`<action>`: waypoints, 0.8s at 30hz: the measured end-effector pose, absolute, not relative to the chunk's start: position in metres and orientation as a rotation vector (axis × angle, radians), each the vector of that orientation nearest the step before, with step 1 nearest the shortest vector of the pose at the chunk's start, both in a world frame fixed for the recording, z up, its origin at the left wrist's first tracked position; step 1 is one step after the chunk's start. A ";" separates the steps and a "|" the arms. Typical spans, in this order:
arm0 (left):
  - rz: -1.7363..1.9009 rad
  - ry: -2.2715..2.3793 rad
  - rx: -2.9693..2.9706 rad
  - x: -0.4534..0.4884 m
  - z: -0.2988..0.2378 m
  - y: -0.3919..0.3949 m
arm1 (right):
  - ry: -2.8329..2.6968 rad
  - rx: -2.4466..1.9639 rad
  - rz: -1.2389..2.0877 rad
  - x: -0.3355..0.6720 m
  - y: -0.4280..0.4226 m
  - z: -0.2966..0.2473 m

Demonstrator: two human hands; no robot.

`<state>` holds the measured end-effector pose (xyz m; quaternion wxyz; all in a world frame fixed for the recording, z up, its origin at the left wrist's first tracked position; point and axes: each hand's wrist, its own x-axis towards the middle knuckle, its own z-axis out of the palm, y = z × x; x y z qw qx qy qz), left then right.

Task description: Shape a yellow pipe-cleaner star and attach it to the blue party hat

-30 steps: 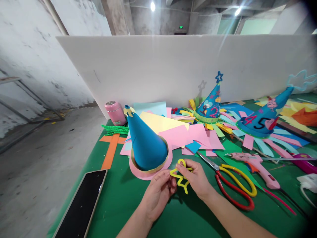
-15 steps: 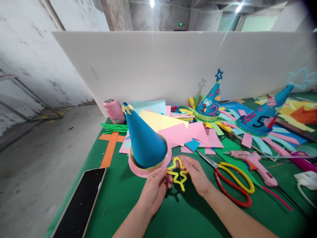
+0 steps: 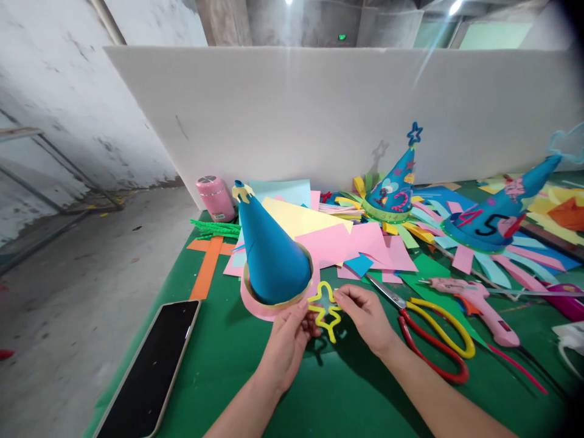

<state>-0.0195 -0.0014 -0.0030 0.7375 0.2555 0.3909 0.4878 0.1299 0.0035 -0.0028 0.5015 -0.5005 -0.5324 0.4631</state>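
Note:
A yellow pipe cleaner bent into a star (image 3: 323, 309) is pinched from both sides just above the green table (image 3: 219, 359). My left hand (image 3: 285, 345) grips its left edge with thumb and fingers closed. My right hand (image 3: 367, 315) pinches its right edge. Right behind the star stands a plain blue paper cone hat (image 3: 269, 249) with a pink brim and a small yellow crown at its tip.
A dark phone (image 3: 150, 368) lies at the near left. Red-and-yellow scissors (image 3: 429, 331) and a pink glue gun (image 3: 474, 301) lie to the right. Coloured paper sheets (image 3: 337, 240), two decorated blue hats (image 3: 395, 185), a pink cup (image 3: 212, 198), green pipe cleaners (image 3: 214, 229) and a white board (image 3: 319, 115) sit behind.
Both hands have carried the yellow star a little away from me toward the blue hat's brim. Its outline has closed up into a clearer star shape.

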 end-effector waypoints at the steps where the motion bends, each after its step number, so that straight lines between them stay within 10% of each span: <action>1: 1.037 0.854 0.579 -0.019 -0.003 -0.002 | -1.301 -1.207 1.109 0.130 0.003 -0.002; 24: 0.935 0.819 0.716 -0.014 -0.003 -0.007 | -1.161 -0.970 1.452 0.115 -0.002 0.000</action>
